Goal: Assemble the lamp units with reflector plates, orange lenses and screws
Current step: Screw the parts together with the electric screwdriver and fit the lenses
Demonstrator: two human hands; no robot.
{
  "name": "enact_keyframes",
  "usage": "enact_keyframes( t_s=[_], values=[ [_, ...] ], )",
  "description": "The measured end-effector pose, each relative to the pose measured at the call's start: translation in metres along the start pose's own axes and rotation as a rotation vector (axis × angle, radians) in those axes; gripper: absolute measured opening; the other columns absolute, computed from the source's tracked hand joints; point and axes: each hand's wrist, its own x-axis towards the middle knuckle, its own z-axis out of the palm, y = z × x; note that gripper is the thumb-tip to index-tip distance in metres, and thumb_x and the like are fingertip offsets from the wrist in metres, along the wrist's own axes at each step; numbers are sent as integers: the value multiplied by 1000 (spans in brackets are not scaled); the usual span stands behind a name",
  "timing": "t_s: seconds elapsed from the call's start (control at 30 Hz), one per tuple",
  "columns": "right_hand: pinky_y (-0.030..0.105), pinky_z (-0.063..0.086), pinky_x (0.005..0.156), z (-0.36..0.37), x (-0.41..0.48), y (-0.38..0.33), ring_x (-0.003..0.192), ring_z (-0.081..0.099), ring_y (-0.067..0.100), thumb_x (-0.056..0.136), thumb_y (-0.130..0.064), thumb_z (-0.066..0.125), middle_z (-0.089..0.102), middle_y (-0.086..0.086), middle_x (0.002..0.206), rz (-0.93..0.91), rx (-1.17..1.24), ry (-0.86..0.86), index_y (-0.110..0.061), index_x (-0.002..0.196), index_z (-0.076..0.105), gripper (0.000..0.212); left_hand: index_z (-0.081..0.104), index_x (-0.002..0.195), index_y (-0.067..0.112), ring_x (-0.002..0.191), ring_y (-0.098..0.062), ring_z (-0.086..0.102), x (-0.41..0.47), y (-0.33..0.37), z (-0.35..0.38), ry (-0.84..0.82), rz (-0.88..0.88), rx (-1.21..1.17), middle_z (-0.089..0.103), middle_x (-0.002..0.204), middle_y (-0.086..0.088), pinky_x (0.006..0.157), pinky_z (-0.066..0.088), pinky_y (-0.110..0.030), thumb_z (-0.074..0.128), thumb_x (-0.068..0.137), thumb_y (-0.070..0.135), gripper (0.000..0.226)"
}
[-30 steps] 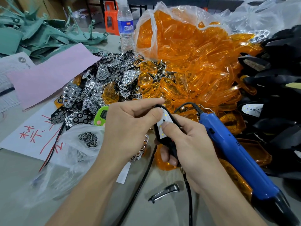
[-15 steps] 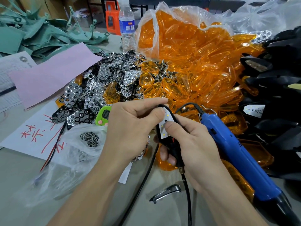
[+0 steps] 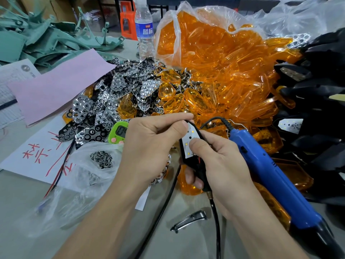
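Both hands hold one black lamp unit (image 3: 188,159) with a white LED board (image 3: 190,137) on top. My left hand (image 3: 149,146) pinches its upper end between thumb and forefinger; a chrome reflector plate (image 3: 164,174) shows under that palm. My right hand (image 3: 220,165) grips the unit's lower body, thumb pressing on the board. Chrome reflector plates (image 3: 115,101) are heaped behind the hands. Orange lenses (image 3: 214,71) spill from a clear bag. Screws (image 3: 101,159) lie in a plastic bag at the left.
A blue electric screwdriver (image 3: 270,174) lies right of my right hand, its cable (image 3: 164,208) crossing the table. Black lamp housings (image 3: 317,109) pile at the right. Also here are a green timer (image 3: 119,131), a water bottle (image 3: 144,28), pink paper (image 3: 56,85), green scrap (image 3: 37,34) and a small metal clip (image 3: 190,219).
Hands and lamp unit have stayed almost in place. My right thumb has slid slightly along the LED board.
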Motion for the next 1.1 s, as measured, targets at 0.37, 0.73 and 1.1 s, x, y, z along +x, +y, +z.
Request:
enact_keyframes(
  t_s=[0.37, 0.73, 1.1],
  values=[
    [26, 38, 38, 3, 1, -2, 41, 55, 18, 103, -25, 57, 61, 16, 66, -11, -39, 90, -29, 85, 73, 25, 80, 111, 21, 76, -18, 74, -4, -5, 7, -148, -180, -142, 80, 99, -5, 65, 58, -33, 71, 86, 25, 27],
    [40, 62, 61, -1, 1, 2, 64, 73, 21, 98, -36, 67, 74, 0, 76, -45, -232, 102, -34, 94, 70, 5, 82, 95, 16, 101, -37, 72, -1, -9, 10, -133, -252, -195, 78, 104, -16, 86, 61, -43, 63, 83, 19, 23],
    [33, 61, 81, 4, 2, -1, 93, 75, 11, 97, -29, 66, 79, -5, 96, -18, -26, 150, -28, 99, 78, 12, 80, 111, 18, 111, -25, 73, -13, -7, 27, -223, -416, -517, 78, 114, -13, 91, 60, -33, 58, 92, 28, 31]
  ],
)
